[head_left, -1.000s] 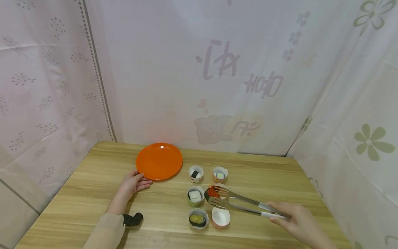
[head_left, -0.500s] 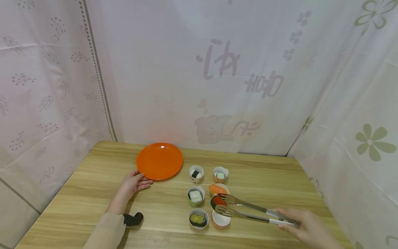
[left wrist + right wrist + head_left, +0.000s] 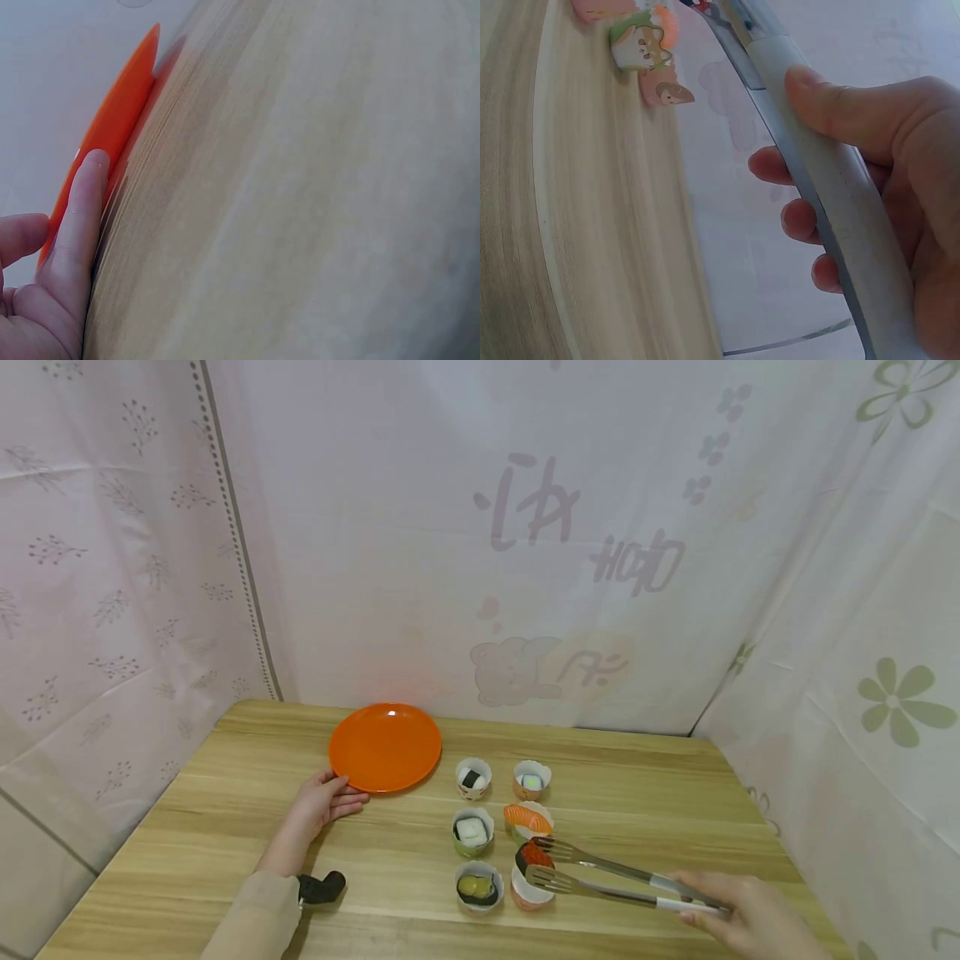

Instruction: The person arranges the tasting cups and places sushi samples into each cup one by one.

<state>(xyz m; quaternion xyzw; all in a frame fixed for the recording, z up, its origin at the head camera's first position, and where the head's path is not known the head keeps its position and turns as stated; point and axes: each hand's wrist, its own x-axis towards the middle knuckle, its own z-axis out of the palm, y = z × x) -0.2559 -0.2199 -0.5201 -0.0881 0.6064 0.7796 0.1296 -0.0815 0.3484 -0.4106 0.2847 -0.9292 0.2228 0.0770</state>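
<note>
My left hand (image 3: 321, 806) is at the near-left rim of an orange plate (image 3: 385, 747), pinching it with the thumb over the edge and the fingers against its outer side. In my right hand (image 3: 750, 910) I hold metal tongs (image 3: 618, 895) by their pale handles, fingers curled round them in the right wrist view. Between the tong tips is a roe sushi piece (image 3: 537, 854), red on top with a dark wrap. It hangs over the near-right paper cup (image 3: 531, 895), hiding part of its opening; whether it touches the cup cannot be told.
Salmon sushi (image 3: 528, 817) fills the cup behind. Other cups hold a green-topped piece (image 3: 477, 887), a white piece (image 3: 471, 832), a rice ball with a dark band (image 3: 472, 779) and a small pale roll (image 3: 531, 782). Curtains surround the wooden table (image 3: 645, 793).
The tongs have carried the roe sushi nearer and slightly right, from in front of the salmon sushi's cup to over the near-right cup. My left hand and the plate have barely moved.
</note>
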